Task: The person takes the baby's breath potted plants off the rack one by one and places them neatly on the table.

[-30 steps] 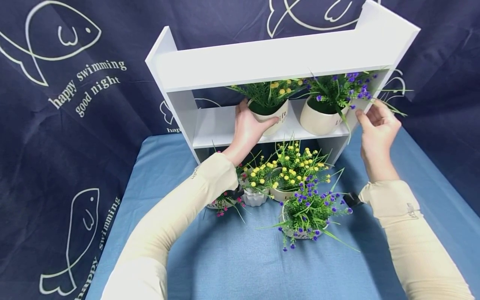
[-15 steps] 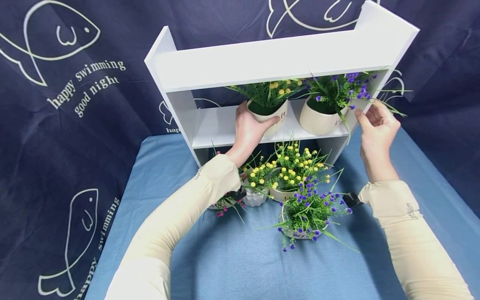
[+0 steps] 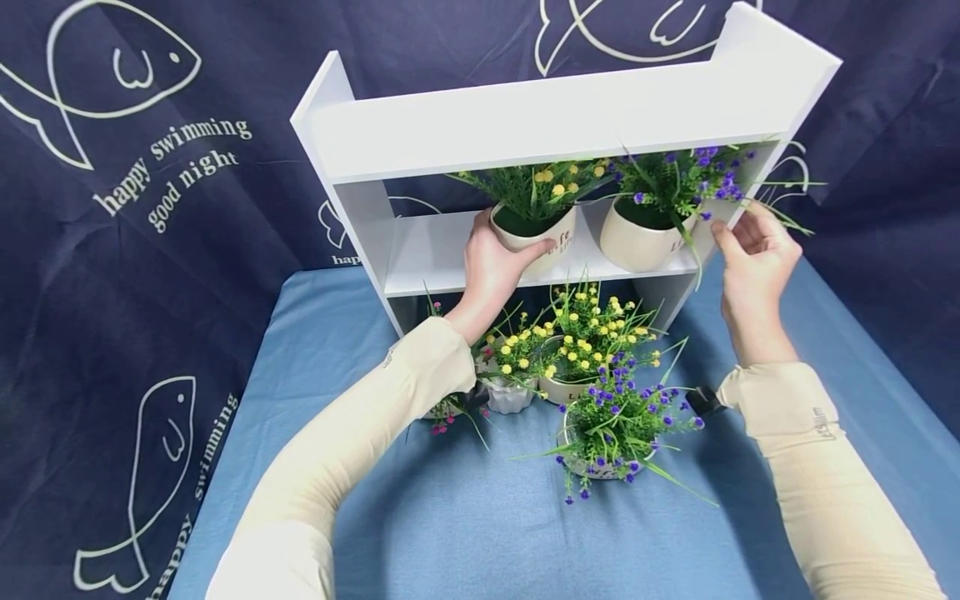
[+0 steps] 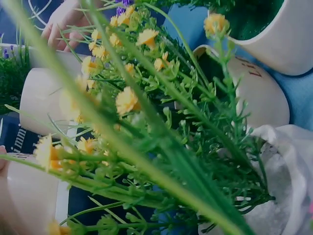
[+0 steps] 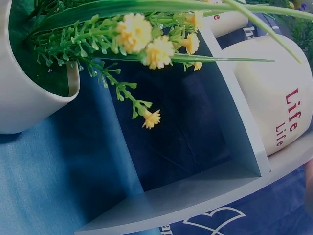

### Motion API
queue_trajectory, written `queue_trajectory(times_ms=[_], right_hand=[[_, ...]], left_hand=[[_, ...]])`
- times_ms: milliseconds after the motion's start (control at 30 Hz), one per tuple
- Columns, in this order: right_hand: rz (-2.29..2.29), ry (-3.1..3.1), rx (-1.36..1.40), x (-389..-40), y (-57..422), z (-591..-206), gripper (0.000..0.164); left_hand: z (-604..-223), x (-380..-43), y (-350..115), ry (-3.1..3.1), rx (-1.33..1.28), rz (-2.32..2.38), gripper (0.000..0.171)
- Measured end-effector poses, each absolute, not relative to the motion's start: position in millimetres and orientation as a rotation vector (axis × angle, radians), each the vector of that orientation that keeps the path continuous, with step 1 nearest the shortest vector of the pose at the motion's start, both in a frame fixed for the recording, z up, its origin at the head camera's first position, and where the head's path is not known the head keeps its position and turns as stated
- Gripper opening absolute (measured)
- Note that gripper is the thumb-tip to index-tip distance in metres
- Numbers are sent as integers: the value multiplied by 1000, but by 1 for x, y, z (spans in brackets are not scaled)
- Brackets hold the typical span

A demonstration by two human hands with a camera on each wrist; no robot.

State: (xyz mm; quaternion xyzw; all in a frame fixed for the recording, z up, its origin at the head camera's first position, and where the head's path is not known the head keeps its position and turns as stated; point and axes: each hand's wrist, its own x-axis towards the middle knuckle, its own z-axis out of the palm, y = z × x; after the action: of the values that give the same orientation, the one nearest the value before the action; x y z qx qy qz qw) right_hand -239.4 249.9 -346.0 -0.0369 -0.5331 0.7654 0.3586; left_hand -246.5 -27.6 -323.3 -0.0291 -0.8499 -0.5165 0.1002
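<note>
My left hand [image 3: 491, 262] grips a cream pot [image 3: 543, 233] of yellow flowers on the middle board of a white shelf unit [image 3: 435, 242], thumb across its front lettering. Beside it on the right stands a cream pot [image 3: 637, 242] of purple flowers. At the right side panel, my right hand [image 3: 761, 250] holds the panel's front edge, thumb on the inner side and fingers outside. In the left wrist view the gripped pot [image 4: 32, 191] shows at lower left, partly behind leaves. The right wrist view shows the purple-flower pot [image 5: 269, 93] close to the panel.
Several potted plants crowd the blue table [image 3: 465, 517] before the unit: a purple-flowered pot [image 3: 611, 433], a cream pot of yellow flowers [image 3: 585, 342], a white fluted pot [image 3: 510, 393] and a pink-flowered plant [image 3: 444, 408] partly hidden by the left sleeve. A dark curtain [image 3: 187, 275] hangs behind.
My left hand and the yellow-flower pot have shifted slightly left and toward me. My right hand and the purple-flower pot have stayed where they were.
</note>
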Motion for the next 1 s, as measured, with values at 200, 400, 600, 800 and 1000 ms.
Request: queue_trajectory(times_ms=[200, 400, 600, 800, 1000], right_hand=[[1975, -1367, -93, -239, 248, -345, 36], [1982, -1356, -76, -238, 248, -345, 36], [1988, -1338, -52, -237, 247, -345, 35], [1971, -1358, -56, -236, 247, -345, 35], [1964, -1372, -68, -236, 247, -345, 35]], left_hand=[[-322, -239, -33, -2516, -97, -1536, 86], [-321, -232, -40, -2551, -86, -1491, 87], [-322, -225, -46, -2559, -89, -1514, 85], [-321, -218, -51, -2561, -95, -1548, 86], [-321, -211, -58, -2554, -116, -1562, 83]])
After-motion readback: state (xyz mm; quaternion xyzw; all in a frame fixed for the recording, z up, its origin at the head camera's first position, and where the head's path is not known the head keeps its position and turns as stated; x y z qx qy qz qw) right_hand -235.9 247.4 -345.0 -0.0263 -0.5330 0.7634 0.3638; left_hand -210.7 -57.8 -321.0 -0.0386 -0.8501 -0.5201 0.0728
